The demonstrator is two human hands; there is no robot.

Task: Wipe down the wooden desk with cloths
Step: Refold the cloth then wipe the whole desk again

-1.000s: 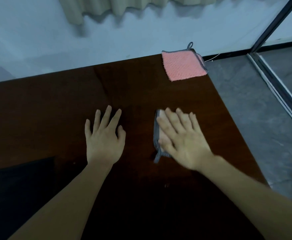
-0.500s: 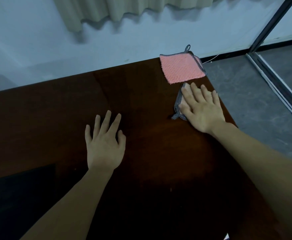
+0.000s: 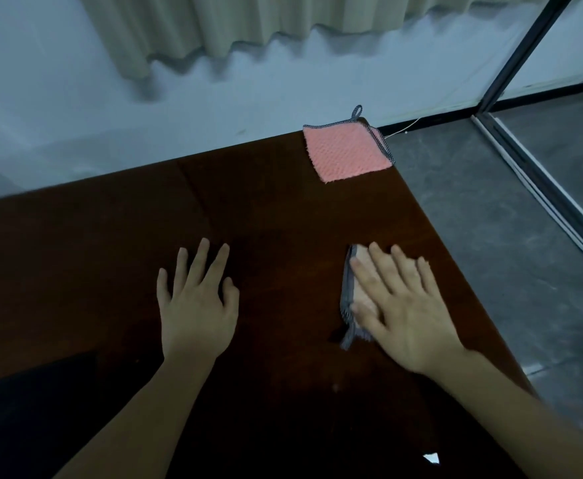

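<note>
A dark wooden desk [image 3: 276, 216] fills the lower part of the head view. My right hand [image 3: 404, 305] lies flat with straight fingers on a small grey-edged cloth [image 3: 348, 299], pressing it onto the desk near the right edge; most of the cloth is hidden under the palm. My left hand [image 3: 197, 305] rests flat on the bare wood with fingers spread, holding nothing. A pink cloth [image 3: 347, 152] with grey trim and a hanging loop lies spread out at the far right corner of the desk.
The desk's right edge [image 3: 462, 271] drops to a grey floor [image 3: 511, 219]. A white wall and a curtain hem [image 3: 214, 36] stand behind the desk. A black shape [image 3: 31, 402] covers the near left of the desk. A glass door frame [image 3: 525, 57] rises at the right.
My right hand slid the grey cloth away toward the pink cloth, then back toward me along the right side. My left hand has stayed in place.
</note>
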